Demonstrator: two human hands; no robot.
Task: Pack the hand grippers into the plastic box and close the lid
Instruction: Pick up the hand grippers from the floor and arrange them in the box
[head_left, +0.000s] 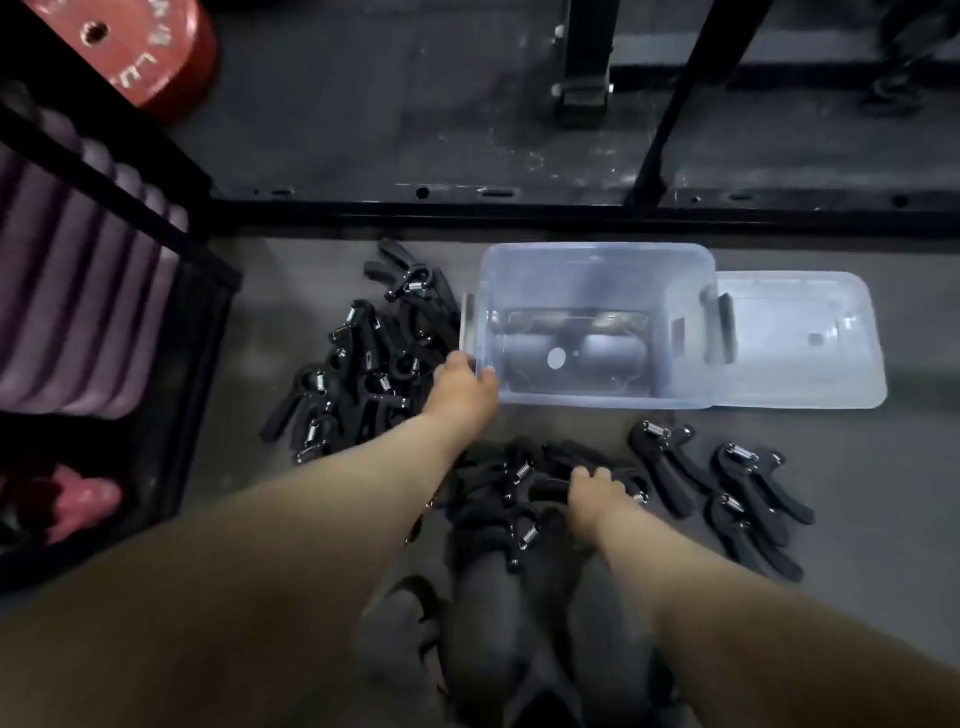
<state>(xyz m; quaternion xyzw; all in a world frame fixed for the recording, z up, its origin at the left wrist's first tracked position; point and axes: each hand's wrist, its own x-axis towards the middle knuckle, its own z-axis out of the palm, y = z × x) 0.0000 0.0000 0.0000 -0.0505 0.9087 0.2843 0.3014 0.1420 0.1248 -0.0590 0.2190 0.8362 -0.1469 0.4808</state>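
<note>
A clear plastic box (597, 270) stands open on the grey floor, with nothing inside it. Its clear lid (800, 338) lies flat against the box's right side. My left hand (460, 387) grips the box's near left corner at the rim. My right hand (595, 493) curls its fingers over a black hand gripper (545, 488) in a pile just in front of the box. Another pile of black hand grippers (363, 358) with steel springs lies left of the box. Three more hand grippers (727, 488) lie at the right front.
A black metal rack base (519, 202) runs across the floor right behind the box. At the left stands a black shelf (202, 332) with purple rolled mats (78, 291). A red weight plate (140, 52) sits at the top left. My knees (493, 623) are below the front pile.
</note>
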